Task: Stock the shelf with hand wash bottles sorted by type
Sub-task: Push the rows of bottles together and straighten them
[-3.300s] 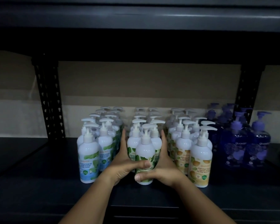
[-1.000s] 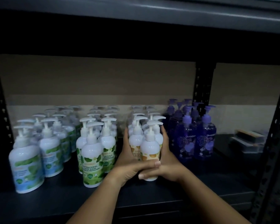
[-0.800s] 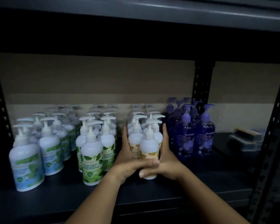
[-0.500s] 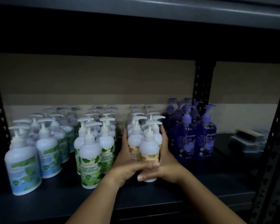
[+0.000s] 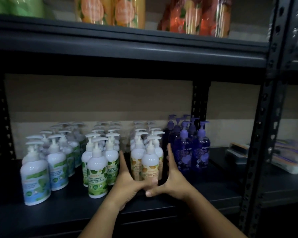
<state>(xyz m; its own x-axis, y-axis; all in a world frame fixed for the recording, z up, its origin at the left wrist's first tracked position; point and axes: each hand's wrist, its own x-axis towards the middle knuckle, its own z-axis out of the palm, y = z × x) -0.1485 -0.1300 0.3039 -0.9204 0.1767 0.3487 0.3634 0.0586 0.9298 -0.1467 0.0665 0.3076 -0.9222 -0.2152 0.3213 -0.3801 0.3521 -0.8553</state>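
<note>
Left hand (image 5: 127,182) and right hand (image 5: 170,183), fingers straight, bracket the orange bottles (image 5: 149,162); even pressure should keep rows squared on the shelf (image 5: 162,208).

Shop stockroom, dark metal shelving (image 5: 127,54), sorted hand wash bottles (image 5: 96,169)

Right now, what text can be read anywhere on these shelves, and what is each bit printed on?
"ANTIBACTERIAL HAND WASH", with a blurred "...MUM PROTECTION" line: front green-label bottle.
"guardian": both front purple bottles.
"ANTIBACTERIAL": front orange-label bottle; the rest is blurred.
Blue-label bottle text: too blurred.
Top-shelf bottles: unreadable.
</note>
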